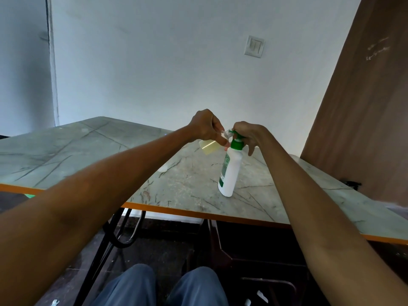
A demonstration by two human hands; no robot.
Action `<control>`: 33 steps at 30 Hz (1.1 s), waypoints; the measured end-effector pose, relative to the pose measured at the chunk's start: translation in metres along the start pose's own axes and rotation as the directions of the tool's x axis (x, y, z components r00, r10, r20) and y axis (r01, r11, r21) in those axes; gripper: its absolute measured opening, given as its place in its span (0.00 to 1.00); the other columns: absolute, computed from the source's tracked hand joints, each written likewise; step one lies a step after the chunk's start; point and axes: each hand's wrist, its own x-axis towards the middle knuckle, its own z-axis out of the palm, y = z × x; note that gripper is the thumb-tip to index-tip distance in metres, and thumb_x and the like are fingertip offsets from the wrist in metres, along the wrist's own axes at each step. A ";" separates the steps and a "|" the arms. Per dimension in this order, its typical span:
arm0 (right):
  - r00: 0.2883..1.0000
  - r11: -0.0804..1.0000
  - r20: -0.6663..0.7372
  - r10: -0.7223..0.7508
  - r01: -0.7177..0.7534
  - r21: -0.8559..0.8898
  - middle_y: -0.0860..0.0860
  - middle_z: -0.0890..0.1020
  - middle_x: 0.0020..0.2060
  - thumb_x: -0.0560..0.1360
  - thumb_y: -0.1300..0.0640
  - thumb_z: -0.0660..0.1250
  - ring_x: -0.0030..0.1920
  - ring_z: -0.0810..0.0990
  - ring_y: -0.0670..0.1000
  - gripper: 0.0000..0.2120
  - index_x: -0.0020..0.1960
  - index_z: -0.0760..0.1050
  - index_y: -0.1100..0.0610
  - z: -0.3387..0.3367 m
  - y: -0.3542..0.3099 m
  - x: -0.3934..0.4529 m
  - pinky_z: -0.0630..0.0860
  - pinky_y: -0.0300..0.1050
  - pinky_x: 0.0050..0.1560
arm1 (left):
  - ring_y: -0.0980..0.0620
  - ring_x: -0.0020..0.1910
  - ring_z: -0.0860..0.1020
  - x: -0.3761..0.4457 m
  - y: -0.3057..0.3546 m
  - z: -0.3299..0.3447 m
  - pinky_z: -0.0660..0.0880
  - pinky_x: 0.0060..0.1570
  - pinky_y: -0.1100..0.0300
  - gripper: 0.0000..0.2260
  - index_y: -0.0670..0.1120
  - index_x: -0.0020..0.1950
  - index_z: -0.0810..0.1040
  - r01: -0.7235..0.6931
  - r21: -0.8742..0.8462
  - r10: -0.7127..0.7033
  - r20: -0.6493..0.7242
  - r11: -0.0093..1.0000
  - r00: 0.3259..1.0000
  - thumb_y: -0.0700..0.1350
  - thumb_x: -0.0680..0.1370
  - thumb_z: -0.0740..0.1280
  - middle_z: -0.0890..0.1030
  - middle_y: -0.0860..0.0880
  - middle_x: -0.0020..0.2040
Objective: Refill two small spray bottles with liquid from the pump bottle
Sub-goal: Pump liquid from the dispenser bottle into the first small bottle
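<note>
A white pump bottle (229, 173) with a green pump head and a green label stands upright on the marble-patterned table (88, 151). My right hand (250, 134) rests on top of the green pump head, fingers curled over it. My left hand (207, 127) pinches the neck of a small clear spray bottle (208, 147) holding pale yellow liquid. That small bottle is tilted, its open mouth at the pump's nozzle. Only one small spray bottle is in view.
The table has an orange front edge (176, 209), and a small pale object (164, 167) lies on it left of the pump bottle. A brown wooden panel (364, 107) rises at the right. My knees and the table's black legs show below.
</note>
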 end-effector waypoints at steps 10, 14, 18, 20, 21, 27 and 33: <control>1.000 1.000 -0.021 -0.022 0.022 -0.010 0.62 0.70 0.59 0.79 0.61 0.49 0.63 0.69 0.63 0.13 0.60 0.66 0.65 0.004 0.002 0.000 0.65 0.68 0.64 | 0.60 0.34 0.73 -0.001 -0.003 0.001 0.67 0.36 0.70 0.19 0.41 0.48 0.84 0.002 -0.004 -0.002 0.019 1.000 1.000 0.48 0.61 0.79 0.79 0.53 0.39; 0.999 0.999 -0.031 -0.024 0.023 -0.026 0.63 0.69 0.63 0.79 0.60 0.48 0.63 0.70 0.63 0.14 0.60 0.65 0.65 0.005 0.001 0.000 0.65 0.67 0.61 | 0.60 0.35 0.73 0.000 -0.005 0.003 0.68 0.37 0.70 0.19 0.41 0.48 0.84 0.007 -0.001 -0.007 0.019 1.000 1.000 0.48 0.61 0.79 0.79 0.53 0.39; 0.999 0.998 -0.025 -0.044 0.043 -0.040 0.62 0.72 0.60 0.77 0.60 0.48 0.62 0.71 0.61 0.10 0.50 0.65 0.63 0.001 -0.002 -0.007 0.66 0.67 0.57 | 0.60 0.36 0.73 0.000 0.000 0.000 0.69 0.38 0.70 0.20 0.41 0.49 0.83 0.014 -0.016 -0.014 0.003 1.000 1.000 0.48 0.61 0.79 0.80 0.51 0.42; 0.999 0.998 -0.022 -0.040 0.039 -0.040 0.61 0.72 0.58 0.77 0.60 0.48 0.64 0.70 0.62 0.09 0.50 0.65 0.63 -0.002 -0.002 -0.008 0.64 0.67 0.60 | 0.58 0.39 0.74 0.001 0.001 -0.001 0.68 0.38 0.70 0.20 0.41 0.49 0.83 0.008 -0.003 -0.008 0.000 1.000 1.000 0.48 0.61 0.79 0.80 0.51 0.42; 0.999 0.999 -0.014 -0.039 0.039 -0.034 0.61 0.73 0.59 0.77 0.60 0.48 0.64 0.70 0.62 0.10 0.51 0.64 0.63 -0.003 -0.001 -0.007 0.64 0.68 0.61 | 0.57 0.41 0.74 0.002 0.001 -0.001 0.68 0.38 0.70 0.20 0.41 0.49 0.83 0.007 -0.003 -0.007 0.001 1.000 1.000 0.48 0.61 0.79 0.80 0.51 0.42; 0.999 1.000 0.031 0.009 -0.010 0.008 0.64 0.76 0.45 0.80 0.59 0.46 0.59 0.69 0.61 0.12 0.55 0.62 0.66 0.003 0.004 -0.008 0.60 0.71 0.65 | 0.59 0.36 0.73 -0.002 0.000 0.001 0.67 0.36 0.71 0.19 0.41 0.48 0.83 0.000 0.017 -0.001 0.029 1.000 1.000 0.48 0.62 0.79 0.79 0.52 0.42; 0.999 0.999 -0.044 -0.027 0.026 -0.024 0.65 0.69 0.66 0.80 0.62 0.46 0.59 0.73 0.60 0.08 0.52 0.62 0.64 0.004 -0.004 -0.015 0.69 0.58 0.52 | 0.55 0.43 0.76 0.000 -0.004 0.002 0.70 0.39 0.69 0.20 0.41 0.49 0.83 0.017 -0.028 -0.018 -0.003 0.999 1.000 0.47 0.61 0.80 0.80 0.51 0.42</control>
